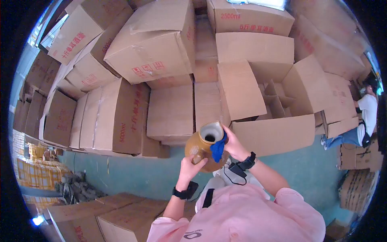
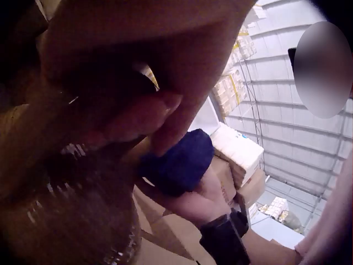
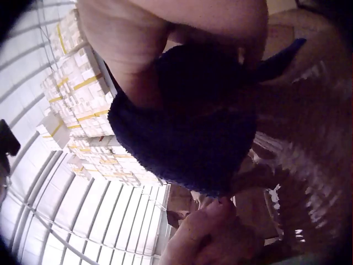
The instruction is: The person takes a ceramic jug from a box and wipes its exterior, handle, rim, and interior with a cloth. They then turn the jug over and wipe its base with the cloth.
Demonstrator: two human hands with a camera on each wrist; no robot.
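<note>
A glazed brown jug (image 1: pixel 192 145) with a pale spout and a dark opening is held up in front of the pink shirt, its mouth facing up. My left hand (image 1: pixel 188 168) grips it by the handle (image 1: pixel 197 158) on the near side. On the other side, my right hand (image 1: pixel 235 147) holds a blue cloth (image 1: pixel 218 151) against the neck, just below the rim. From the right wrist view, the cloth (image 3: pixel 182 141) bunches under the fingers and hangs along the shiny glaze. The left wrist view shows the jug's body (image 2: pixel 71 204) dark and close.
Beyond the jug stands an open carton (image 1: pixel 274 131) with cardboard dividers (image 1: pixel 276 94) inside. Stacked closed cartons (image 1: pixel 151 56) line the back and left. More boxes (image 1: pixel 121 218) stand at the near left. A person (image 1: pixel 365 115) in a white top is at the far right.
</note>
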